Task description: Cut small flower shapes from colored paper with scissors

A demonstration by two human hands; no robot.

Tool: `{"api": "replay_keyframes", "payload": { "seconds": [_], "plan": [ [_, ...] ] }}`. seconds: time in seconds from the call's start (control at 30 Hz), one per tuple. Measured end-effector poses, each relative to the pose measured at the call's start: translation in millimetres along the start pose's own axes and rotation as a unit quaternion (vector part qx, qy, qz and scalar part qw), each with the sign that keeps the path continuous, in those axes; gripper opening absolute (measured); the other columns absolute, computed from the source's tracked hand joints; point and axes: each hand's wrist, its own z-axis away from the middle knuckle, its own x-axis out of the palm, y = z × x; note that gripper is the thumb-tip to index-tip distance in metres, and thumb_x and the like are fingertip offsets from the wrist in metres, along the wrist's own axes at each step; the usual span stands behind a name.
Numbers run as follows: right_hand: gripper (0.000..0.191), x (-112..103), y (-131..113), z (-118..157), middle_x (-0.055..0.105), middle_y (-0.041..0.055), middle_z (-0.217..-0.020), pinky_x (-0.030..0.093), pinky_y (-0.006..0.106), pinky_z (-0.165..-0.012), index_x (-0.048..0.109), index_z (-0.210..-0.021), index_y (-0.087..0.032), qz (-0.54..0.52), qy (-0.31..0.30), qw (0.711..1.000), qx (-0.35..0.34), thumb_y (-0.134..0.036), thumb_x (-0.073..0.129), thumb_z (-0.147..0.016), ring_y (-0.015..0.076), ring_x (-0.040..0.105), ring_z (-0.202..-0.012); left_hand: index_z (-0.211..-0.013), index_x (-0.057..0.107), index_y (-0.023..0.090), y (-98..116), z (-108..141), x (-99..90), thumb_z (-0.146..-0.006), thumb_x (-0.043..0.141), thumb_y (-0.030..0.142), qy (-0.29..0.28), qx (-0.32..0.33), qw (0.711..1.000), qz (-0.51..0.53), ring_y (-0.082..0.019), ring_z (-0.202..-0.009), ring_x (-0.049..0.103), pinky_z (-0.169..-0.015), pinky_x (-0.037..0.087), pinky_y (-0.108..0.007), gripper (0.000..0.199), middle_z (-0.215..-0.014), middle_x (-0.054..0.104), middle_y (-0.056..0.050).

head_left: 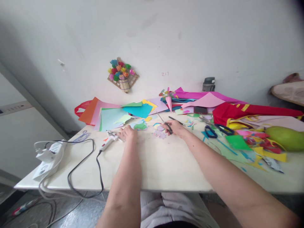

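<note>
The right grip (pixel 176 127) is grasping black-handled scissors (pixel 169 128); a hot-glue gun (pixel 107 143) is lying beside the left grip (pixel 128 133), whose closure cannot be told.

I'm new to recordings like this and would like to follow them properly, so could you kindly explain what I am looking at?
Certainly. There is no machine here. The single picture comes from a camera worn on a person's head, looking forward and down at their bare left hand and right hand.

Both are over a pale table. On it lie coloured paper sheets, small paper scraps, a glue gun and, at the left end, a power strip.

The right hand holds dark-handled scissors. The left hand is right beside the glue gun; I cannot tell whether it holds anything.
</note>
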Motion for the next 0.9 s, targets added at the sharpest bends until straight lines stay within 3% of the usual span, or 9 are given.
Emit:
{"api": "replay_keyframes", "payload": {
  "seconds": [0.27, 0.4, 0.5, 0.73, 0.9],
  "plan": [
    [0.035, -10.7, 17.6, -15.3, 0.061, -0.0004, -0.051, 0.029, 0.017, -0.034, 0.061, -0.072, -0.014, 0.010, 0.002, 0.999, -0.046, -0.044, 0.078, -0.069, 0.0069, 0.051, -0.036, -0.093, 0.073, 0.020, -0.5, -1.6, 0.2, -0.089, 0.041, 0.046, -0.013, -0.019, 1.000, -0.001, -0.039, -0.123, 0.045, -0.098, 0.031, -0.052, 0.041, -0.105, 0.070, -0.019],
    [0.036, -11.6, 17.2, -16.3, 0.061, -0.0002, -0.050, 0.027, 0.017, -0.033, 0.061, -0.073, -0.013, 0.009, 0.012, 0.999, -0.049, -0.045, 0.078, -0.068, 0.0072, 0.051, -0.036, -0.101, 0.072, 0.020, -0.2, -1.0, 0.1, -0.083, 0.054, 0.042, -0.027, -0.023, 0.999, -0.033, -0.039, -0.128, 0.040, -0.102, 0.028, -0.054, 0.033, -0.121, 0.065, -0.019],
    [0.035, -11.1, 14.4, -14.4, 0.060, -0.0004, -0.049, 0.026, 0.017, -0.032, 0.060, -0.071, -0.013, 0.006, 0.023, 0.999, -0.047, -0.043, 0.078, -0.069, 0.0070, 0.050, -0.036, -0.105, 0.070, 0.018, -1.4, -2.8, 3.0, -0.079, 0.059, 0.046, -0.020, -0.027, 0.999, -0.037, -0.042, -0.131, 0.037, -0.105, 0.024, -0.057, 0.040, -0.131, 0.058, -0.021],
    [0.032, -10.0, 13.0, -13.5, 0.060, 0.0000, -0.049, 0.026, 0.017, -0.031, 0.060, -0.071, -0.013, 0.004, 0.027, 0.998, -0.057, -0.041, 0.078, -0.069, 0.0077, 0.050, -0.036, -0.098, 0.069, 0.014, -0.2, -4.1, 6.9, -0.080, 0.060, 0.033, -0.011, -0.024, 1.000, 0.004, -0.044, -0.124, 0.045, -0.101, 0.029, -0.058, 0.029, -0.113, 0.067, -0.024],
    [0.030, -9.4, 13.3, -13.6, 0.060, -0.0002, -0.049, 0.027, 0.017, -0.032, 0.061, -0.071, -0.013, 0.005, 0.023, 0.998, -0.051, -0.039, 0.077, -0.070, 0.0075, 0.050, -0.035, -0.094, 0.069, 0.018, 3.4, 0.4, -3.7, -0.078, 0.060, 0.031, -0.002, -0.041, 0.999, 0.021, -0.040, -0.121, 0.051, -0.100, 0.030, -0.056, 0.022, -0.108, 0.070, -0.021]
  ]
}}
